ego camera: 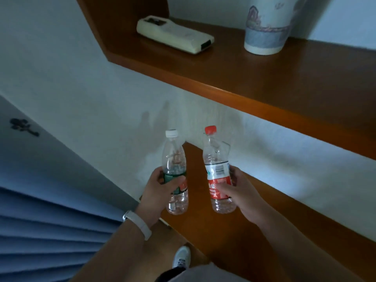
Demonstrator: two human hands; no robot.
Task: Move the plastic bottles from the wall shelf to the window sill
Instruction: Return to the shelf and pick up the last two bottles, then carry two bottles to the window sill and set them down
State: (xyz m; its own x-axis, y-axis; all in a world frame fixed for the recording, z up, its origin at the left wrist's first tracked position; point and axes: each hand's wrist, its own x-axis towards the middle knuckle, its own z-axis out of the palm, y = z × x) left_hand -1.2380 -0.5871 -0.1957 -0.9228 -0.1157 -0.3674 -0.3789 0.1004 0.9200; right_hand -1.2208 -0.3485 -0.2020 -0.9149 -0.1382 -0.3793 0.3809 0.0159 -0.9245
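2 clear plastic bottles are held upright, side by side and a little apart, in front of the white wall [101, 94] between an upper and a lower wooden shelf. The white-capped bottle [175, 171] wears a green label with a red patch; its printing is too hidden by the fingers to read. The left hand [157, 192] wraps around that label, thumb across the front and fingers curled behind, closed tight on the bottle's middle. A white wristband [137, 223] sits on that wrist.

The red-capped bottle [218, 174] is dented near its shoulder and carries a red and white label with a barcode, some Chinese characters and the letters "PRING" showing beside the thumb; the rest is covered. The right hand [239, 192] grips it at the label, thumb pressed on the front, fingers folded around the back.

Both bottles look empty or nearly so, and neither touches a shelf. The lower shelf [274, 231] lies just behind and beneath them. The upper shelf [264, 78] holds a cream remote control [175, 34] lying flat and a pale ceramic vase [268, 25] with a blue painted scene, well apart from each other. Blue pleated curtain [40, 231] fills the lower left, and 1 white sneaker [181, 256] shows below.
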